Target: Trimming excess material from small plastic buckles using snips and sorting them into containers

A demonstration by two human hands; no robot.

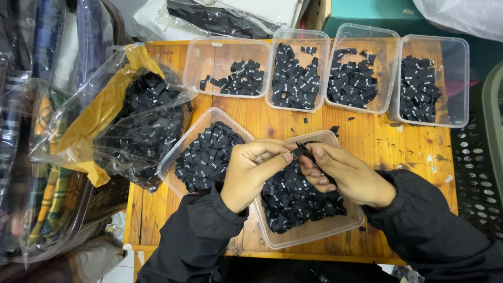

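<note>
I see clear bag (105, 112) of black tags far left. Next, tub (173, 160) full of tags. My left hand (251, 170) and right hand (343, 175) meet, both pinching one small black tag (299, 151) over near tub (314, 230). Four tubs (456, 78) sit along back of wooden table (408, 141).

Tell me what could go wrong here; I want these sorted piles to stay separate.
The black tag pinched between left hand and right hand could slip into the tub below. The nearest tub leans tilted against that one and might spill. Loose scraps on the table could get mixed in.
</note>
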